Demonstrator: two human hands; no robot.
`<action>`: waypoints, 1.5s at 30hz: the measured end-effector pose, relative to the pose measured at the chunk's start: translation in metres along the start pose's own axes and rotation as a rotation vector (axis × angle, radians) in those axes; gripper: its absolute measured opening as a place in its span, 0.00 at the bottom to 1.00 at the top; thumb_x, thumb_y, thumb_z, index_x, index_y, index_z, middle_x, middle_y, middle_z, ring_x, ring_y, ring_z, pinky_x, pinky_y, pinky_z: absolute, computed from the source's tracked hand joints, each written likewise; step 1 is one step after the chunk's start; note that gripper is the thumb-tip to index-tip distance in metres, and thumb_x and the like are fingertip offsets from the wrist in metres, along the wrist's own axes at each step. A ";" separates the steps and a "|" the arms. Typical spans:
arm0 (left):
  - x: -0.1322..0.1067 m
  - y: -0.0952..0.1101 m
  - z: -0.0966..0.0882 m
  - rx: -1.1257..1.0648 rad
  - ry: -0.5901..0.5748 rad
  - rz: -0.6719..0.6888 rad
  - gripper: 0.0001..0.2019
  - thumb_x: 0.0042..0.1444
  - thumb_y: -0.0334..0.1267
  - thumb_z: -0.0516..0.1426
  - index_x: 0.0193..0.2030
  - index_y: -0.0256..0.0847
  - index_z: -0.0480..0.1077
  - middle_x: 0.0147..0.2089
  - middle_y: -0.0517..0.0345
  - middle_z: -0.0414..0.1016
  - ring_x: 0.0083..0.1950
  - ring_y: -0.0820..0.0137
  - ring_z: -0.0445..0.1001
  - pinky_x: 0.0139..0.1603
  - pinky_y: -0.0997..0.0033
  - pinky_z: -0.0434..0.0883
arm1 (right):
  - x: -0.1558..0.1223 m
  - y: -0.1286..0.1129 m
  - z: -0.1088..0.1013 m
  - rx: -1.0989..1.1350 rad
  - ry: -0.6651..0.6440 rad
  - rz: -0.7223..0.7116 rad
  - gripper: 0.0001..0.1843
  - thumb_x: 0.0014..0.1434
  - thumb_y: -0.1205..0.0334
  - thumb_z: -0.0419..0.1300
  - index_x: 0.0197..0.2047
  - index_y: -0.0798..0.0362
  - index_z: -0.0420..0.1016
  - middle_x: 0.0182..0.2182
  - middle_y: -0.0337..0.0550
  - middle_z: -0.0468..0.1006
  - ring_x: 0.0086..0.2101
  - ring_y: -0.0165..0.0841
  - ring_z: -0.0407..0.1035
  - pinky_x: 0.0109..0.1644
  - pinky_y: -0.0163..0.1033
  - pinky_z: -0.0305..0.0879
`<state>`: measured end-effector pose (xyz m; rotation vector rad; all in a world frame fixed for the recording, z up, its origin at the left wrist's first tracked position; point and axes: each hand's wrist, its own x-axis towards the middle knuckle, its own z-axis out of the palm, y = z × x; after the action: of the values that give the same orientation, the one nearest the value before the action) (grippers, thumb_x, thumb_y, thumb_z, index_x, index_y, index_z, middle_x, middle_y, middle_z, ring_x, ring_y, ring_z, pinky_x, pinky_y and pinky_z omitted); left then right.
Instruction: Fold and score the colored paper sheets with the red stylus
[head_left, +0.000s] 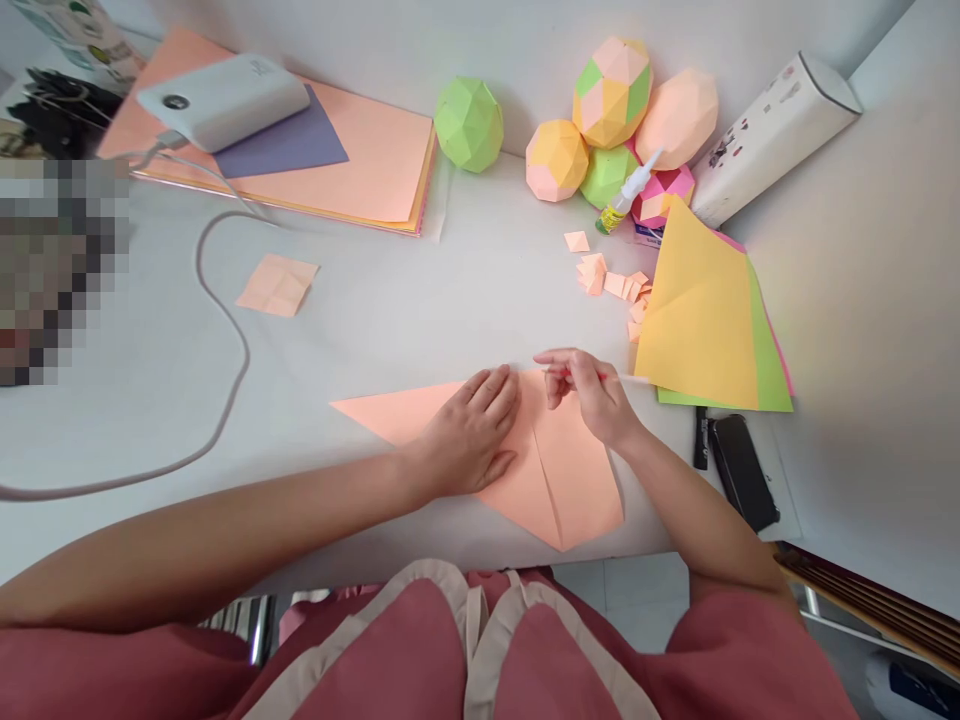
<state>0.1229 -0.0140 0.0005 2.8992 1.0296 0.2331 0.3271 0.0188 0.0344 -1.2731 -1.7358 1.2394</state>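
A large sheet of peach paper (583,465), folded so that it has a long point to the left, lies near the table's front edge. A crease or folded edge runs down its right part. Flat on this sheet rests my left hand (480,425), palm down with the fingers stretched out. My right hand (589,390) is closed over the paper's upper right edge. A thin pale pen-like stick (634,380) with a reddish part pokes out of it to the right; its exact kind is unclear. Small folded peach paper pieces (616,285) lie beyond this hand.
Yellow and green sheets (697,310) lie at the right, a black phone (744,472) below them. Faceted paper balls (611,95) and a glue bottle (628,195) stand at the back. A power bank (225,100) sits on stacked paper; its cable (244,350) crosses the left side.
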 end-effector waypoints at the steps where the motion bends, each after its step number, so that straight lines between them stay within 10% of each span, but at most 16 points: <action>1: 0.001 0.001 0.000 -0.004 -0.010 0.002 0.32 0.62 0.47 0.48 0.60 0.17 0.63 0.64 0.28 0.62 0.68 0.42 0.57 0.68 0.49 0.55 | 0.011 0.002 0.000 0.066 -0.001 0.008 0.26 0.67 0.42 0.45 0.44 0.53 0.75 0.22 0.34 0.68 0.23 0.26 0.67 0.32 0.36 0.72; 5: -0.001 -0.001 0.005 -0.085 0.006 0.018 0.33 0.62 0.48 0.46 0.62 0.16 0.60 0.65 0.26 0.59 0.69 0.43 0.54 0.68 0.48 0.55 | 0.033 0.014 0.003 0.116 -0.072 0.048 0.20 0.62 0.44 0.55 0.36 0.54 0.74 0.21 0.33 0.68 0.18 0.23 0.60 0.20 0.31 0.60; 17: -0.007 -0.001 0.015 -0.154 0.077 -0.028 0.40 0.58 0.60 0.48 0.63 0.24 0.60 0.68 0.30 0.57 0.71 0.46 0.51 0.69 0.50 0.51 | 0.030 0.020 0.005 -0.020 -0.016 0.073 0.16 0.56 0.56 0.63 0.24 0.51 0.62 0.23 0.36 0.73 0.21 0.25 0.64 0.24 0.33 0.61; 45: -0.005 -0.003 0.007 -0.140 0.036 -0.016 0.40 0.59 0.60 0.49 0.62 0.22 0.61 0.68 0.27 0.56 0.70 0.44 0.54 0.68 0.49 0.53 | 0.032 0.022 0.009 -0.083 -0.012 0.034 0.13 0.56 0.62 0.62 0.24 0.52 0.62 0.24 0.34 0.72 0.21 0.24 0.64 0.24 0.32 0.61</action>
<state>0.1185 -0.0146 -0.0069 2.7702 0.9989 0.3432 0.3167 0.0483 0.0094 -1.3512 -1.7973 1.2071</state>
